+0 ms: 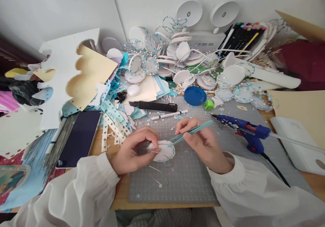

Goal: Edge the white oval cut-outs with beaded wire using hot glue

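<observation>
Just below the frame's centre, our left hand pinches the white disc at its left edge, seemingly to steady it; our right hand closes round turquoise tweezers, tips at the disc, presumably for precision. The glue gun lies right, apparently kept handy.

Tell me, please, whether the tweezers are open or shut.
Open: the tweezers in the right hand show two tips standing apart, at the white disc.
</observation>
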`<action>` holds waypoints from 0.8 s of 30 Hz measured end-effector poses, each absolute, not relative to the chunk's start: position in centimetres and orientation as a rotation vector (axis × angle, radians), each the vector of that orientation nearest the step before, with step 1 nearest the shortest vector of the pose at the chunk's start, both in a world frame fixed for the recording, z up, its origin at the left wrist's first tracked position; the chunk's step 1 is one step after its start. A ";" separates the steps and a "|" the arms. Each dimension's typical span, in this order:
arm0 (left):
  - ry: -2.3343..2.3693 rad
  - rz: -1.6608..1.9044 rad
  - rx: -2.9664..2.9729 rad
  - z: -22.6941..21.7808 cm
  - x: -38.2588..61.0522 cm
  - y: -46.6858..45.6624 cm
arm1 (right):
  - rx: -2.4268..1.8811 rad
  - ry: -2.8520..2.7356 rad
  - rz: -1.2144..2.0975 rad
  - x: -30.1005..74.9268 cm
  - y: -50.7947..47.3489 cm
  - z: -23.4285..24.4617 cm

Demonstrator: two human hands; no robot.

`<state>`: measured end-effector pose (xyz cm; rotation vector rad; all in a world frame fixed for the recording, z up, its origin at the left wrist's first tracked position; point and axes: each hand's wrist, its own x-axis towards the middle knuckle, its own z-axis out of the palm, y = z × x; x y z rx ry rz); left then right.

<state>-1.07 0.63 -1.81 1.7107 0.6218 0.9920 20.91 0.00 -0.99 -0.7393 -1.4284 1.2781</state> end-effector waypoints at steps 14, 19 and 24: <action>0.615 0.988 1.735 -1.6 -1.2 0.6 | -0.893 -1.373 1.227 20.5 -0.1 -0.8; 0.597 0.991 1.746 -1.5 -1.0 0.5 | -0.908 -1.385 1.197 20.4 -0.3 -0.8; 0.584 1.001 1.715 -1.8 -1.1 0.6 | -0.917 -1.187 1.346 20.6 0.0 -1.1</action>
